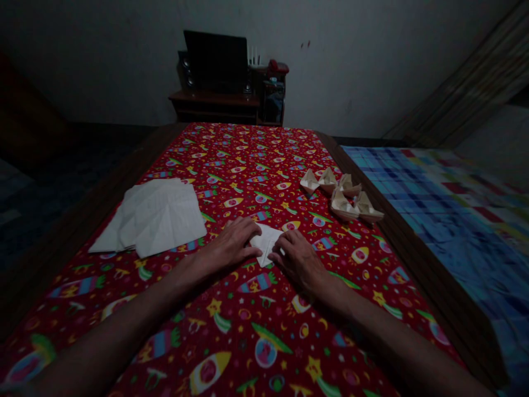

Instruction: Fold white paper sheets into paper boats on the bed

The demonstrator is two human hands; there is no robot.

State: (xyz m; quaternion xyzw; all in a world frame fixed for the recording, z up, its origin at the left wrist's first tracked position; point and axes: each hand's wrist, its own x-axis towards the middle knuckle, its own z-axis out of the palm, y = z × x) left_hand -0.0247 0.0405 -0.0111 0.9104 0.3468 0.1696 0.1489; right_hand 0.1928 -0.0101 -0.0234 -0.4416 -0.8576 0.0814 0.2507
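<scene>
A small folded white paper (264,242) lies on the red patterned tablecloth (248,331) in front of me. My left hand (231,245) rests palm down on the paper's left edge, fingers stretched across it. My right hand (298,258) presses on its right edge with fingers bent, pinning the fold. Both forearms lie along the table toward me. Part of the paper is hidden under the fingers.
A loose stack of white paper sheets (155,218) lies to the left. Several folded paper boats (343,196) sit at the right near the table edge. A blue checked surface (446,204) adjoins on the right. A dark cabinet with a screen (227,77) stands against the far wall.
</scene>
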